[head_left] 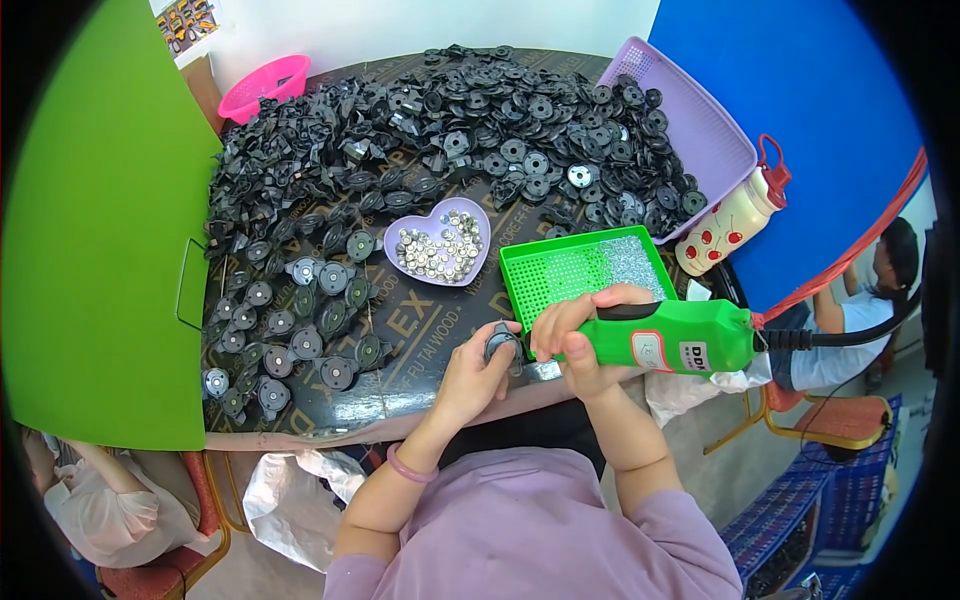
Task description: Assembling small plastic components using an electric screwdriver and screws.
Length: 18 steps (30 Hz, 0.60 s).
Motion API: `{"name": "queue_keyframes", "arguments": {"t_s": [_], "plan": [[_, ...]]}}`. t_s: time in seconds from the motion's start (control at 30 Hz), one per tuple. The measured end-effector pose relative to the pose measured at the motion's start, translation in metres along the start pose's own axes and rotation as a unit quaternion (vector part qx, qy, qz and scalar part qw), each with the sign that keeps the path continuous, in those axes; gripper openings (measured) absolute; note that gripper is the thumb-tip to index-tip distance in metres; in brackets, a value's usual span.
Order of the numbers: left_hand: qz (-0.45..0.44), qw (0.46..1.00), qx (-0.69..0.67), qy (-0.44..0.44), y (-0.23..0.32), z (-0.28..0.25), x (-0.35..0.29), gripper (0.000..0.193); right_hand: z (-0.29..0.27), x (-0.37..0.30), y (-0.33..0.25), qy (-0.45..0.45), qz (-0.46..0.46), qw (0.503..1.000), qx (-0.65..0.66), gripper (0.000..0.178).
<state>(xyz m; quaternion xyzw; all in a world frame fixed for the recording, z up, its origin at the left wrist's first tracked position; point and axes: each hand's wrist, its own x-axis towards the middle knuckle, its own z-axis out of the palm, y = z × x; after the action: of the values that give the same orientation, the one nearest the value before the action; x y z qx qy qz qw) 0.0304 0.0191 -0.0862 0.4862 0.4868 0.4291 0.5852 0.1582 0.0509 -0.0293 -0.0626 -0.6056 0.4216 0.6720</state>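
Note:
My right hand (578, 335) grips a green electric screwdriver (660, 338) that lies sideways, its tip pointing left at a small round black plastic part (501, 346). That part is held in my left hand (470, 378), just above the table's near edge. A green tray (580, 265) with small screws in its far right corner sits right behind my hands. Left of it stands a purple heart-shaped dish (440, 243) filled with several small silver metal pieces.
A big heap of black round parts (430, 130) covers the dark table (430, 330). A purple basket (690, 125) and a bottle (735, 215) stand at the right, a pink basket (265, 85) at the back left. Green (100, 230) and blue (800, 120) partitions flank the table; other people sit beyond them.

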Motion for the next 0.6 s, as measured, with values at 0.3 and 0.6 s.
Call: {"name": "queue_keyframes", "arguments": {"t_s": [0.3, 0.6], "plan": [[0.027, 0.998, 0.062, 0.010, -0.0028, 0.0018, -0.0005, 0.025, 0.0002, 0.0011, -0.0010, -0.012, 0.010, 1.000, -0.020, 0.036], [0.030, 0.997, 0.067, 0.014, -0.0047, -0.0006, -0.0008, 0.024, 0.0016, -0.0037, 0.0027, -0.001, 0.016, 1.000, -0.011, 0.034]]}}
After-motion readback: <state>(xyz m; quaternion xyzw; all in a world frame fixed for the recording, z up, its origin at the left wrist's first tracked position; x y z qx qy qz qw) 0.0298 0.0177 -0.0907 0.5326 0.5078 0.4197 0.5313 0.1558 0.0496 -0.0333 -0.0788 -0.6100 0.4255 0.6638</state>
